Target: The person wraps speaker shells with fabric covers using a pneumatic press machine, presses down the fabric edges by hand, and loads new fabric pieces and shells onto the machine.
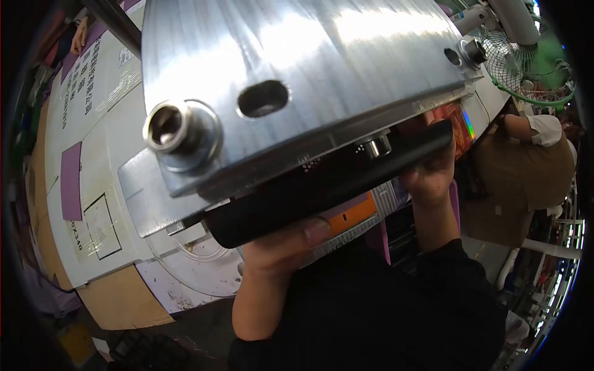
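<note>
Both hands are gripping: left hand (275,247) and right hand (431,176) hold opposite ends of a long black panel (337,191), just under a shiny, bolted metal plate (303,52). To the left, printed cardboard (111,179) with a purple strip (71,185) covers much of the smudged desk (162,283). At right are a green-rimmed fan (531,71) and a person in brown (526,173); another person's hand (79,36) shows upper left.
</note>
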The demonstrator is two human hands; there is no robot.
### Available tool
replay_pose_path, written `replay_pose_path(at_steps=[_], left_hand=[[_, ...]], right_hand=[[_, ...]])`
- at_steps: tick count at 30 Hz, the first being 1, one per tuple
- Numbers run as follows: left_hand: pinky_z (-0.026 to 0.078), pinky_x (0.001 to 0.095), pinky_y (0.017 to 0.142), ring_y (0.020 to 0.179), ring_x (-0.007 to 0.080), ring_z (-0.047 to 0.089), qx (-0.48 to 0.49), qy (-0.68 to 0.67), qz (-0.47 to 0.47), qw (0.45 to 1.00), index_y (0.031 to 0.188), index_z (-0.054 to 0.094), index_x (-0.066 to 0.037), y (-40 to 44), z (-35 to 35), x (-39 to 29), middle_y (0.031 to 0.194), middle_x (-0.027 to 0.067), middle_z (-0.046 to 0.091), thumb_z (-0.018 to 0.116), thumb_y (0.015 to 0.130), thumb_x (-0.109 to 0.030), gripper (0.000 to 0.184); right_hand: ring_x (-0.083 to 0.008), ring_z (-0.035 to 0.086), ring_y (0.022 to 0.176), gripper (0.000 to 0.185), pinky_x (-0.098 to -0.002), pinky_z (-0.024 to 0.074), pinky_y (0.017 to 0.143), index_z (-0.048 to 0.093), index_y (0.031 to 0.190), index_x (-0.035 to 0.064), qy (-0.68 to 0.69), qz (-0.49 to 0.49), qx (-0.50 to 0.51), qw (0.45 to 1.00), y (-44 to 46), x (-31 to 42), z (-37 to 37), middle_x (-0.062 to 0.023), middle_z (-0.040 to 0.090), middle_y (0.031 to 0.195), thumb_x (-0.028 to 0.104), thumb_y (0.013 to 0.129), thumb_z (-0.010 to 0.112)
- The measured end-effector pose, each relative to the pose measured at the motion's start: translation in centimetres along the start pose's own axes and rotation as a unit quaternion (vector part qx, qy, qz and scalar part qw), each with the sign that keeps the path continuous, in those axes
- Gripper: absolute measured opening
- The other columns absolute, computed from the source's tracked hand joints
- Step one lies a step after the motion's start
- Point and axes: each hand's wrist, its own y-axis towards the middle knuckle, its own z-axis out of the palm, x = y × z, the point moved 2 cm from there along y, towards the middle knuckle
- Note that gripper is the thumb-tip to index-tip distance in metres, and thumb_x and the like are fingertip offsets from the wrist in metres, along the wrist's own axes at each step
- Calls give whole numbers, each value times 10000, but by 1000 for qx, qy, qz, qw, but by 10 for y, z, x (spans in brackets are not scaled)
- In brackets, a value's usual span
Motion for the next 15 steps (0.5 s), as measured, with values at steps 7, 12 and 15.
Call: replay_pose_path(at_steps=[7,12,15], left_hand=[[362,527,1002,1197,331,495,84,78,4,993,1284,525,-37,-5,-24,-6,1265,144,552,591,707,-44,580],[314,555,1035,1243,340,458,100,107,16,989,1306,514,-56,-4,-34,-7,1317,135,524,573,726,-100,584],[463,382,874,1004,253,600,13,83,33,996,1166,586,31,-4,-16,-11,1093,139,633,636,669,27,500]], right_hand=[[-306,447,1260,753,-422,374,1031,448,1337,96,-21,-16,10,1000,3,2,-2,-185,426,1386,204,698,832],[-289,485,1204,784,-403,404,989,449,1311,80,-25,-5,0,1000,2,3,2,-177,463,1331,185,649,856],[-278,507,1170,803,-391,422,964,450,1295,70,-21,9,-19,1000,-1,5,8,-173,485,1298,173,619,871]])
